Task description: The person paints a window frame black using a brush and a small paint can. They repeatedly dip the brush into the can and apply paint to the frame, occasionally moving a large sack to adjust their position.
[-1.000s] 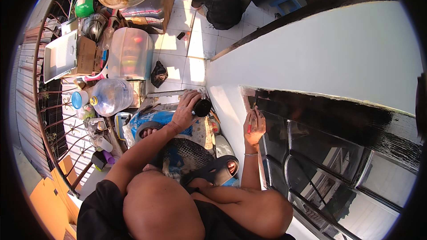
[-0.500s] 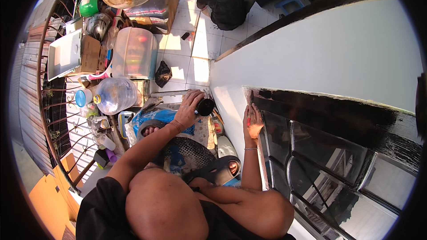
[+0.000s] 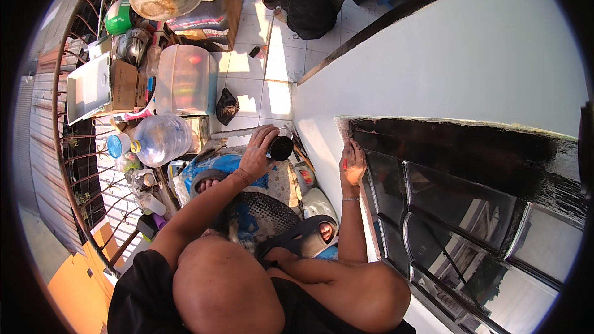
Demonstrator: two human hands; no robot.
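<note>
My left hand (image 3: pixel 257 154) is wrapped round a small round container (image 3: pixel 281 148) with black paint-like liquid in it, held over the ledge near my feet. Against the corner of the window frame (image 3: pixel 445 148) is my right hand (image 3: pixel 353 164), fingers together and pointing away from me. Whatever those fingers hold is hidden; there are red marks on the hand. The frame's wide band is coated glossy black, with streaky patches toward its right end. Below it sit dark glass panes (image 3: pixel 458 207) with curved bars.
Under my sandals (image 3: pixel 315 235) lies a stained blue and white sack (image 3: pixel 226 164). To the left stand a large water bottle (image 3: pixel 162 140), a clear plastic bin (image 3: pixel 184 80) and a metal railing (image 3: pixel 60 124). Another person (image 3: pixel 306 3) crouches on the far tiles. A white wall (image 3: pixel 445 55) rises at right.
My right hand has shifted slightly away from me along the frame edge. The container in my left hand has barely moved. The view has tilted slightly, and the other person's arm is now raised.
</note>
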